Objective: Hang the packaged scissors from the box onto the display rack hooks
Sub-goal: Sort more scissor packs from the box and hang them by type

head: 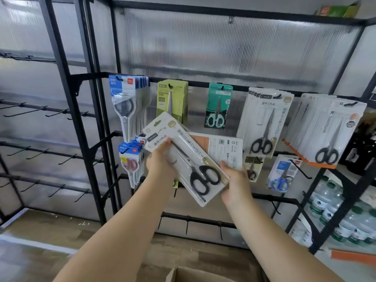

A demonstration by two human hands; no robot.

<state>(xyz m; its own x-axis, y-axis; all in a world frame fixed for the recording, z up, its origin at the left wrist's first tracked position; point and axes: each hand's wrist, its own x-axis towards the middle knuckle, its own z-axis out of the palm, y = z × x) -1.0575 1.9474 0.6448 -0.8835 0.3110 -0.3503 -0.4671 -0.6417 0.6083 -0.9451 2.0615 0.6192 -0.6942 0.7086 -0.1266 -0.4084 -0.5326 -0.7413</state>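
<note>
A white pack of black-handled scissors (189,159) is held tilted in front of the display rack (203,83). My left hand (161,161) grips its upper left part. My right hand (237,182) holds its lower right corner together with a second pack (221,148) that shows its orange and white back. Matching white packs (265,121) hang on a hook to the right. The open cardboard box (195,274) sits at the bottom edge, below my arms.
Blue packs (128,102), yellow-green packs (173,100), one teal pack (217,106) and white-orange packs (329,131) hang on the top rail. Smaller packs hang lower. Bare hooks (46,112) line the left rack. Water bottles (341,218) stand at lower right.
</note>
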